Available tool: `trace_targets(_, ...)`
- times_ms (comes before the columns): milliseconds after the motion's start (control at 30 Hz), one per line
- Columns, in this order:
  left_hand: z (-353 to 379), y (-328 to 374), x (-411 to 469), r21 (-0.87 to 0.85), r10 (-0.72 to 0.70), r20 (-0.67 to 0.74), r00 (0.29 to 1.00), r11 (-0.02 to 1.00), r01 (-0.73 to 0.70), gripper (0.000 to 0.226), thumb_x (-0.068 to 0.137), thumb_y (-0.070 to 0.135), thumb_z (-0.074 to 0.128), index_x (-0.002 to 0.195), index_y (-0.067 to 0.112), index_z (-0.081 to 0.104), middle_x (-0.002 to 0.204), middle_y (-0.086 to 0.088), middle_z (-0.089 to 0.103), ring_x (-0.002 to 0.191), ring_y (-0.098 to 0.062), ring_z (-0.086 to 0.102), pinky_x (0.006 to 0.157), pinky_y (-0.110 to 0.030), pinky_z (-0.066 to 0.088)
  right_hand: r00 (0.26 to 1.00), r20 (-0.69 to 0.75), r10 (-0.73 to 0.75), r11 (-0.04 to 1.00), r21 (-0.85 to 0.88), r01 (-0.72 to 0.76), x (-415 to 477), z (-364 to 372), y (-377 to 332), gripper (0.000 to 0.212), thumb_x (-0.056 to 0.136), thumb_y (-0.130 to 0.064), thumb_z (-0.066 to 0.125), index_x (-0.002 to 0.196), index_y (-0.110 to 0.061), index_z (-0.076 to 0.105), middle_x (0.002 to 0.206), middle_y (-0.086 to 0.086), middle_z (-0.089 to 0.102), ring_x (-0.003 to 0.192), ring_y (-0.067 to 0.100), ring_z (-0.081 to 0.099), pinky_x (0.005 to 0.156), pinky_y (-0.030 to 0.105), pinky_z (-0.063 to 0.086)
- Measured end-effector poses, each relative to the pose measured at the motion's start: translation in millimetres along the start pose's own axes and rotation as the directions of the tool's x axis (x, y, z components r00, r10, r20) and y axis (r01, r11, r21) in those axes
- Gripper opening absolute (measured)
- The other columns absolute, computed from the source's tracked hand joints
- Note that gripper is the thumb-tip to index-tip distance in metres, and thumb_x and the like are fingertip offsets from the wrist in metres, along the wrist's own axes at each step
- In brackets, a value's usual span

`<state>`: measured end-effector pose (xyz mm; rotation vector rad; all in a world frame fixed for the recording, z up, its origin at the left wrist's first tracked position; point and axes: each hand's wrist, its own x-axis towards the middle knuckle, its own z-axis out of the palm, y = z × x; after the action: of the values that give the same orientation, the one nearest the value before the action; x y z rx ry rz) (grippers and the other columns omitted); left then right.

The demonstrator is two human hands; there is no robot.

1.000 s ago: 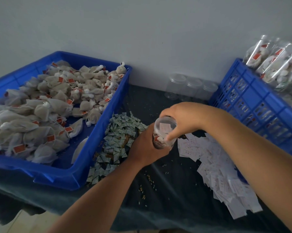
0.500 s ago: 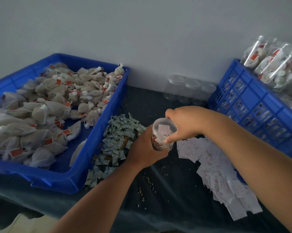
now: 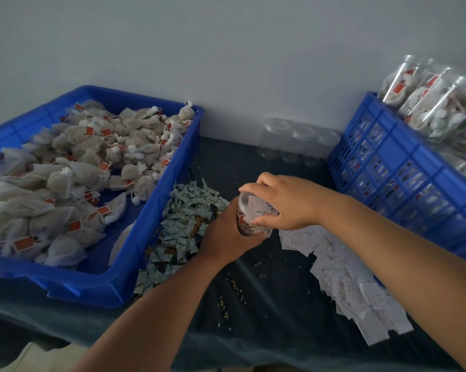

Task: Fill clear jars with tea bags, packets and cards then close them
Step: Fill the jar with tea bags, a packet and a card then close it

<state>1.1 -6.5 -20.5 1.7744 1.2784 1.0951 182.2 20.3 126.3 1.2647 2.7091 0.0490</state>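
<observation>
A clear jar (image 3: 249, 214) with tea bags and a white card inside is held over the dark table. My left hand (image 3: 228, 234) grips its body from the left and below. My right hand (image 3: 285, 201) curls over the jar's top, fingers and thumb around its clear lid. Tea bags (image 3: 73, 173) with red tags fill a blue tray (image 3: 119, 283) at the left. Green-white packets (image 3: 183, 229) lie heaped beside the tray. White cards (image 3: 347, 280) are spread under my right forearm.
Three empty clear jars (image 3: 297, 140) stand against the wall at the back. A blue slatted crate (image 3: 403, 173) at the right holds filled jars (image 3: 436, 103). Loose grains (image 3: 232, 291) are scattered on the dark tablecloth near the front.
Both hands and the jar have stayed nearly in place. My right hand has shifted slightly on the jar's top.
</observation>
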Motion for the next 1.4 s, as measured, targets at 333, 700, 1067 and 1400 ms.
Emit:
trace_targets(333,3.9,-4.2,0.2,0.033,0.004,-0.023,1.000,0.999,-0.004,0.080,0.072,0.062,0.086,0.141,0.058,0.046,0.122,0.032,0.068,0.108,0.010,0.067,0.088,-0.038,0.062,0.954,-0.258,0.156,0.988,0.040,-0.151,-14.3,31.1,-19.6,0.087,0.093,-0.079,0.047,0.166,-0.039,0.021,0.156,-0.003,0.050,0.129,0.020,0.062,0.086,0.037,0.055)
trace_targets(700,-3.4,28.7,-5.5,0.176,0.181,0.022,0.983,0.967,-0.182,0.083,0.076,0.046,0.088,0.148,0.047,0.045,0.140,0.026,0.060,0.128,0.006,0.058,0.105,-0.030,0.054,0.681,-0.119,0.722,0.343,0.917,-0.203,-38.3,107.4,-68.6,0.078,0.068,-0.067,0.087,0.133,-0.043,0.050,0.113,-0.031,0.062,0.110,-0.002,0.065,0.081,0.013,0.047)
trace_targets(1067,-2.9,226.9,10.7,-0.176,0.604,0.242,0.760,0.797,-0.577,0.102,0.083,0.025,0.096,0.163,0.024,0.032,0.153,0.016,0.054,0.140,-0.008,0.057,0.109,-0.025,0.052,0.270,-0.541,0.796,0.554,0.832,0.033,-182.4,-31.7,-44.8,0.072,0.066,-0.068,0.088,0.129,-0.053,0.056,0.123,-0.026,0.068,0.111,-0.002,0.068,0.083,0.018,0.058)
trace_targets(1400,135.7,335.1,78.5,0.067,0.565,0.330,0.756,0.785,-0.616,0.018,0.099,0.041,0.073,0.087,0.030,0.066,0.083,0.011,0.067,0.078,-0.006,0.064,0.072,-0.031,0.055,-0.125,-0.430,0.894,0.392,0.887,-0.246,-320.3,-103.9,114.9,0.076,0.062,-0.081,0.079,0.119,-0.034,0.065,0.107,-0.017,0.076,0.085,-0.014,0.069,0.068,0.025,0.052)
